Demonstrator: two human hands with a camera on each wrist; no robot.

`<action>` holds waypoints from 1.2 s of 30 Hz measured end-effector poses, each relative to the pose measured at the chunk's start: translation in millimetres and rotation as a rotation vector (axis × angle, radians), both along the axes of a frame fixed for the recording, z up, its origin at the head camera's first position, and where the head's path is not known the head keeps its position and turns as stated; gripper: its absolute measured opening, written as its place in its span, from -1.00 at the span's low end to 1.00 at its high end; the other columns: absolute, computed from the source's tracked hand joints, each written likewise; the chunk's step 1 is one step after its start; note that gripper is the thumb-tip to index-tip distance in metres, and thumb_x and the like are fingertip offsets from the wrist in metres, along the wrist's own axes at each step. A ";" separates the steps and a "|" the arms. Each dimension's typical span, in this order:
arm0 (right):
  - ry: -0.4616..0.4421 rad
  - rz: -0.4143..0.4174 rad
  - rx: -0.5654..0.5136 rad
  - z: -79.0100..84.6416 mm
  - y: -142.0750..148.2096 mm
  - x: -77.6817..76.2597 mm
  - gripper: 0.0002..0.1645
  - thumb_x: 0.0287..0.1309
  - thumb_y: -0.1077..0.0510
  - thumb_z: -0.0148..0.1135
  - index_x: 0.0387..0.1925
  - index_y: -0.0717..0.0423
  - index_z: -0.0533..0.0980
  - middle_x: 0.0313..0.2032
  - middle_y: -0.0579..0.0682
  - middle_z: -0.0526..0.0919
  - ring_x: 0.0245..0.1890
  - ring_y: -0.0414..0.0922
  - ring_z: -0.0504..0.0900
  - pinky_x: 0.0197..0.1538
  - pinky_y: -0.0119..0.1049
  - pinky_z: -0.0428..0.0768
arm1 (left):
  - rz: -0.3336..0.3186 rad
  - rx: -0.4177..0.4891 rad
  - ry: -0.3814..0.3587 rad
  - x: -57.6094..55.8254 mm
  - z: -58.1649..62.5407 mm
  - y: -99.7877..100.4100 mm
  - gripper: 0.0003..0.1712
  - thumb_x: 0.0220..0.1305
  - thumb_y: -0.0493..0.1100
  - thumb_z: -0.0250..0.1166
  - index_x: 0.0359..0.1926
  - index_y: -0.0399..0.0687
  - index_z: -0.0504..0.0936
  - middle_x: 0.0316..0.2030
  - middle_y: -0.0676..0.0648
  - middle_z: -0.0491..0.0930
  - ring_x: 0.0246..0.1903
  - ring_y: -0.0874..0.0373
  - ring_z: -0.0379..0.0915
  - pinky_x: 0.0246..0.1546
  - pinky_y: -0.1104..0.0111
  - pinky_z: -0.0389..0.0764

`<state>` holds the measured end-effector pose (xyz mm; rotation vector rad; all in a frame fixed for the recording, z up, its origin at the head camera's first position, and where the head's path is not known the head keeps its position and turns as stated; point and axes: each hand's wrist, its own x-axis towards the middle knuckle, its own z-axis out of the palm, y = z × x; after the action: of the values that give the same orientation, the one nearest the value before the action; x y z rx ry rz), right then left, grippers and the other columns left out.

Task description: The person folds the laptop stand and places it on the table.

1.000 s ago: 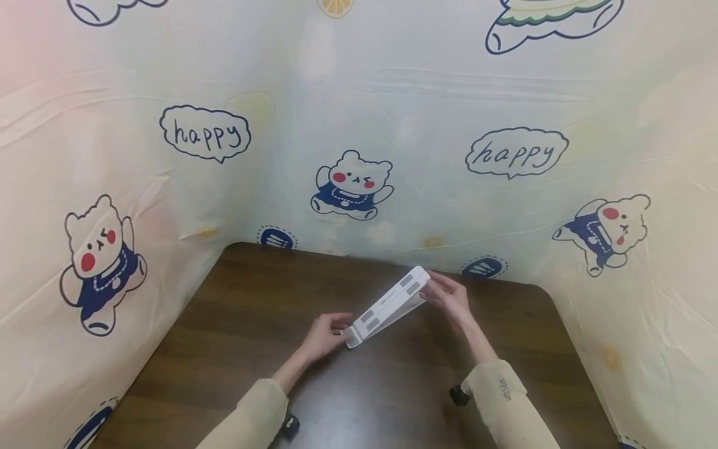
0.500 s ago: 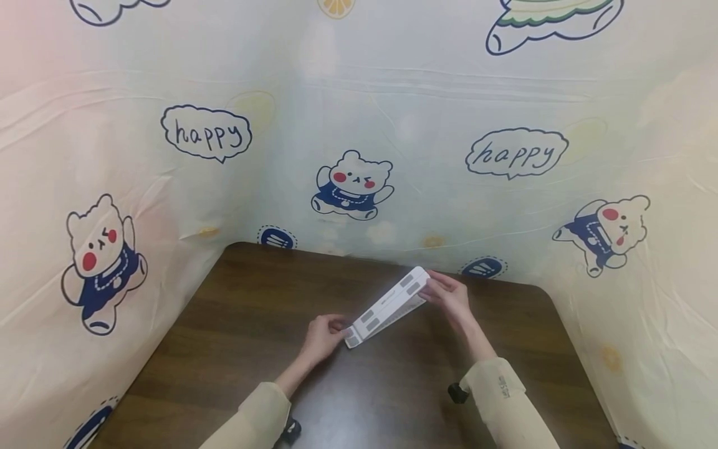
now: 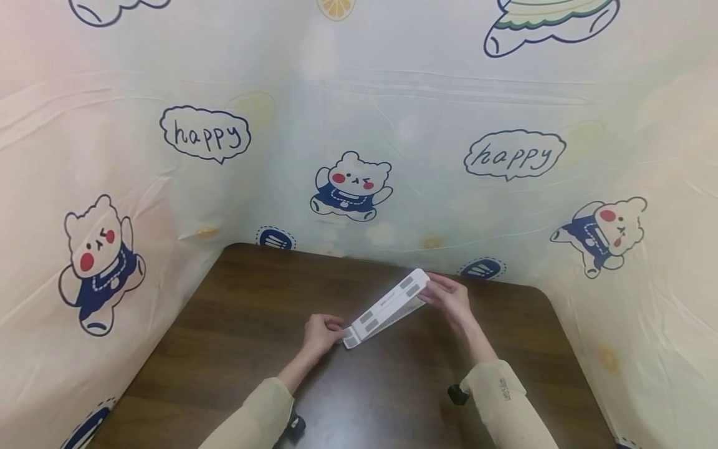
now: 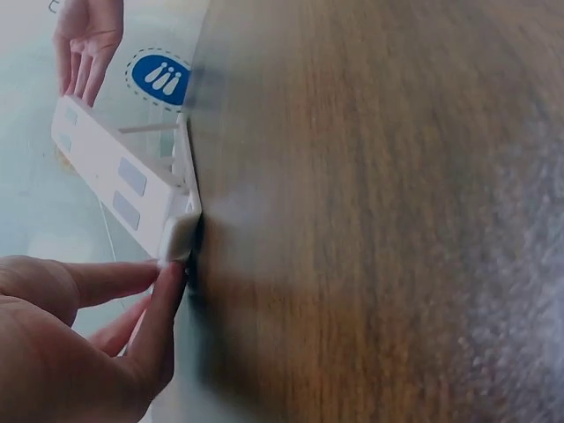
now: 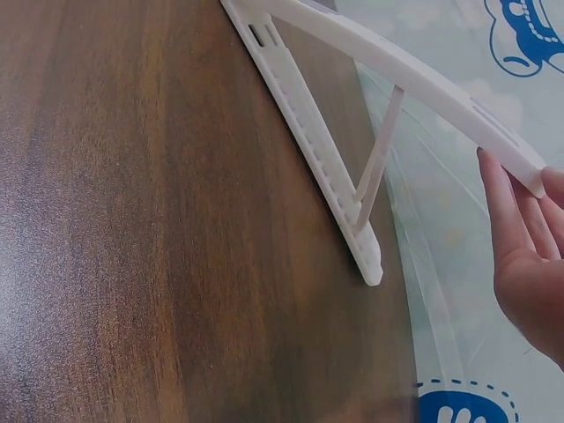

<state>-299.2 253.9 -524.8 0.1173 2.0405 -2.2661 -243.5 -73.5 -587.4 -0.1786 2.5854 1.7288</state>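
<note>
A white folding laptop stand with grey pads stands tilted on the dark wooden table, rising from its lower left end to its upper right end. My left hand pinches the lower end; in the left wrist view, thumb and forefinger meet at its rounded lip. With my right hand I hold the raised end, thumb on one side and fingers beneath in the right wrist view. There a thin strut props the upper arm above the notched base bar, which lies along the tabletop.
The brown wooden table has rounded far corners. A pale cloth printed with bears and "happy" bubbles hangs around its back and sides. Each beige sleeve has a black wrist mount beneath it.
My left fingertips have drawn back slightly to the left, uncovering more of the stand's lower end. The right hand and the stand's tilt look the same.
</note>
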 end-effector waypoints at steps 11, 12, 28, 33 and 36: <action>0.013 -0.013 -0.061 -1.4 -1.8 8.1 -0.41 0.60 0.30 0.23 0.49 0.52 0.37 0.01 0.08 0.88 -0.15 -0.14 0.92 0.09 -0.19 0.87 | 0.028 0.032 -0.051 -8.8 7.6 -6.6 -0.66 0.12 -0.50 0.52 -0.03 -0.49 0.81 -0.27 -0.37 0.86 -0.33 -0.08 0.86 -0.31 0.35 0.84; 0.016 -0.018 -0.072 -1.6 -2.8 8.9 -0.41 0.59 0.31 0.23 0.48 0.53 0.37 -0.03 0.04 0.89 -0.16 -0.13 0.92 0.08 -0.19 0.88 | 0.030 0.048 -0.057 -9.6 7.0 -6.9 -0.66 0.13 -0.51 0.52 -0.03 -0.49 0.80 -0.27 -0.38 0.86 -0.33 -0.08 0.86 -0.31 0.34 0.85; 0.003 -0.058 -0.073 -0.1 -4.2 16.9 -0.41 0.58 0.29 0.25 0.47 0.51 0.40 0.00 0.07 0.88 -0.13 -0.11 0.92 0.12 -0.15 0.87 | 0.050 0.096 -0.070 -17.4 4.8 -8.1 -0.62 0.14 -0.55 0.48 0.02 -0.51 0.78 -0.24 -0.41 0.85 -0.36 -0.05 0.87 -0.30 0.28 0.89; 0.011 -0.079 -0.095 -0.8 -7.5 19.8 -0.44 0.57 0.34 0.24 0.45 0.55 0.41 -0.11 0.00 0.89 -0.17 -0.10 0.92 0.08 -0.16 0.88 | 0.051 0.100 -0.068 -18.3 4.9 -9.2 -0.62 0.13 -0.55 0.46 0.02 -0.51 0.78 -0.23 -0.42 0.85 -0.37 -0.01 0.86 -0.32 0.30 0.88; 0.011 -0.096 -0.096 0.2 -10.1 22.7 -0.44 0.57 0.36 0.23 0.45 0.54 0.41 -0.09 0.02 0.90 -0.18 -0.12 0.92 0.05 -0.20 0.88 | 0.053 0.076 -0.061 -19.1 5.2 -10.2 -0.60 0.11 -0.53 0.48 0.03 -0.51 0.78 -0.23 -0.40 0.85 -0.38 0.01 0.86 -0.33 0.32 0.88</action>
<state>-276.5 243.8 -524.5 0.1995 1.9671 -2.4221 -262.5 -83.7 -582.2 -0.2954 2.4905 1.8051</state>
